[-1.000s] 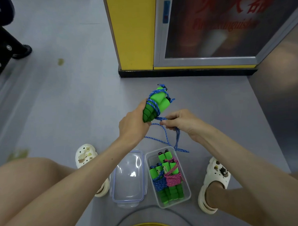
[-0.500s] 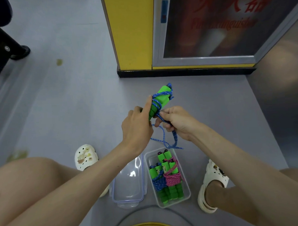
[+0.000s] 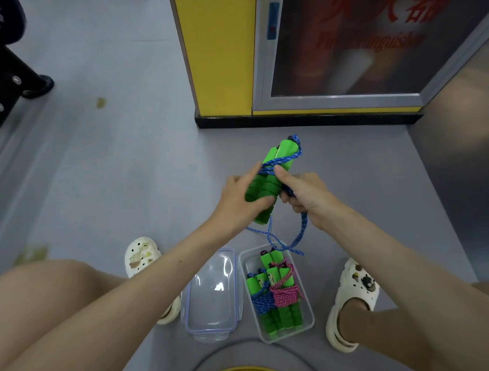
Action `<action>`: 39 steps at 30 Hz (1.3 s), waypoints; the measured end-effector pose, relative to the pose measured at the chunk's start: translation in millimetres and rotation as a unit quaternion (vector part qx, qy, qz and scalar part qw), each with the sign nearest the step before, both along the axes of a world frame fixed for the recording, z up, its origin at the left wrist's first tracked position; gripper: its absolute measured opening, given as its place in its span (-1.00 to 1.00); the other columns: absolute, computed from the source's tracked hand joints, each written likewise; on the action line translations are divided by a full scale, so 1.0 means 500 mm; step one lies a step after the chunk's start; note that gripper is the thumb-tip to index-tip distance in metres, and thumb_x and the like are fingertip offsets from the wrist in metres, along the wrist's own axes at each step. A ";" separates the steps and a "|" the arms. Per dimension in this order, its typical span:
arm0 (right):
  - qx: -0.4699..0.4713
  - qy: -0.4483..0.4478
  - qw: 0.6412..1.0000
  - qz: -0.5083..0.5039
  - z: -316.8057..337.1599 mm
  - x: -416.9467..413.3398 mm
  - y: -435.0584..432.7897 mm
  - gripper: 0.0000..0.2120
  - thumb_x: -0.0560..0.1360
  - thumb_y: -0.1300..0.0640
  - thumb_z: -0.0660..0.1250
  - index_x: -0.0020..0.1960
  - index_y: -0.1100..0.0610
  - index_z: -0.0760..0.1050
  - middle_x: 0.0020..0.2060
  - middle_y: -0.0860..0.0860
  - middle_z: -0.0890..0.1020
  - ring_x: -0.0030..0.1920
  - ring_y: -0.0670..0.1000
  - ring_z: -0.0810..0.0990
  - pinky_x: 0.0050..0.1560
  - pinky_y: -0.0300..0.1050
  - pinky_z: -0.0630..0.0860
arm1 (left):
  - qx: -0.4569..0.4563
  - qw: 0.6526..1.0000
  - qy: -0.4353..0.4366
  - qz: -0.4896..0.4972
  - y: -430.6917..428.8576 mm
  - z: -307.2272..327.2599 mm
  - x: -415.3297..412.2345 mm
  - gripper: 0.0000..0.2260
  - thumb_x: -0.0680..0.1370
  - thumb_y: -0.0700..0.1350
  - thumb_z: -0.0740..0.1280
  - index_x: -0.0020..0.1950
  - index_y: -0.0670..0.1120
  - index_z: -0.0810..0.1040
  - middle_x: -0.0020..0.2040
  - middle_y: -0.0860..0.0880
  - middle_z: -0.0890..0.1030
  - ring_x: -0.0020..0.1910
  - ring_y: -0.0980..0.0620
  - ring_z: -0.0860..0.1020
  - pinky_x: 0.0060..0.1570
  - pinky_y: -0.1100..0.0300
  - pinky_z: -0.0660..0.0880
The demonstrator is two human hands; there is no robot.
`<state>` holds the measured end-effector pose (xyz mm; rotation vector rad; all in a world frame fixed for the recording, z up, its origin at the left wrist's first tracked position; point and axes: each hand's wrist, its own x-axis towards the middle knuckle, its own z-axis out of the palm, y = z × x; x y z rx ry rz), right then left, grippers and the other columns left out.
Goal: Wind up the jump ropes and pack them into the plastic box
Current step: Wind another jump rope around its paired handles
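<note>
The right hand point(image 3: 308, 199) has been raised, blue rope point(image 3: 303, 227) pinched; green handles point(image 3: 266, 188) are gripped by the left hand point(image 3: 238, 205) over grey floor point(image 3: 124, 162).

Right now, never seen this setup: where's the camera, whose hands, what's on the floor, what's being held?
No machine: a person's bare hands, filmed by one wide-angle camera on their head, looking down. The left hand grips two green handles. The right hand holds the blue rope, which crosses the handles and trails a loose tail below. On the grey floor sits an open plastic box holding two wound ropes: a blue bundle and a pink bundle. Its clear lid lies beside it, on the person's left. Both lie between the person's white shoes.
</note>
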<state>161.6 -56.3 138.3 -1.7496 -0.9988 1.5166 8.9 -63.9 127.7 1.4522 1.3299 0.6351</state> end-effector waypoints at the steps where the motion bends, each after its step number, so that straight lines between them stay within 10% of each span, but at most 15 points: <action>1: -0.001 0.014 1.000 0.008 -0.001 0.005 0.000 -0.54 0.52 -0.16 0.27 -0.36 0.18 0.43 -0.45 0.08 0.41 -0.59 -0.11 0.17 -0.56 -0.26 0.13 | -0.020 0.999 -0.027 0.026 0.005 0.007 -0.005 -0.36 0.51 -0.10 0.40 0.51 0.13 0.18 0.19 -0.08 0.38 0.11 0.05 0.45 0.00 0.28 0.50; 4: 0.000 0.087 0.996 0.034 -0.003 0.012 -0.003 -0.60 0.56 -0.08 0.24 -0.30 0.20 0.47 -0.48 0.06 0.44 -0.59 -0.11 0.15 -0.55 -0.28 0.09 | -0.124 0.981 -0.115 0.093 0.017 0.024 -0.022 -0.37 0.48 -0.06 0.44 0.48 0.08 0.24 0.08 -0.07 0.53 -0.08 0.09 0.57 -0.25 0.34 0.51; 10: 0.006 0.135 0.990 0.048 -0.005 0.019 -0.007 -0.64 0.55 -0.06 0.23 -0.22 0.22 0.50 -0.49 0.04 0.45 -0.57 -0.12 0.18 -0.53 -0.28 0.13 | -0.294 0.930 -0.220 -0.014 -0.002 0.033 -0.021 -0.65 0.49 -0.15 0.38 0.27 -0.11 0.47 0.05 -0.15 0.65 -0.01 -0.12 0.66 -0.11 0.06 0.58; 18: -0.024 0.037 0.998 0.038 -0.012 0.020 -0.012 -0.63 0.57 -0.03 0.25 -0.09 0.29 0.58 -0.48 0.05 0.53 -0.54 -0.08 0.36 -0.48 -0.25 0.34 | -0.187 0.974 -0.107 0.074 0.010 0.025 -0.018 -0.61 0.44 -0.31 0.44 0.22 -0.08 0.47 -0.03 -0.15 0.64 -0.19 -0.14 0.65 -0.33 0.15 0.59; 26: -0.007 0.013 0.996 0.093 -0.012 0.015 -0.013 -0.79 0.59 0.15 0.23 -0.08 0.23 0.58 -0.47 0.02 0.49 -0.54 -0.12 0.28 -0.45 -0.27 0.27 | -0.033 0.992 0.079 0.092 0.021 -0.001 -0.029 -0.59 0.38 -0.17 0.49 0.17 0.02 0.46 -0.03 -0.05 0.61 -0.04 -0.12 0.60 0.02 -0.10 0.56; 39: -0.002 0.031 0.993 0.110 -0.016 -0.009 -0.012 -0.76 0.63 0.25 0.11 0.04 0.33 0.53 -0.39 0.06 0.52 -0.53 -0.13 0.31 -0.44 -0.28 0.29 | 0.173 0.920 0.350 0.030 0.002 -0.008 -0.023 -0.44 0.53 -0.05 0.33 0.47 0.06 0.17 0.03 -0.09 0.61 -0.06 -0.16 0.56 -0.23 0.12 0.36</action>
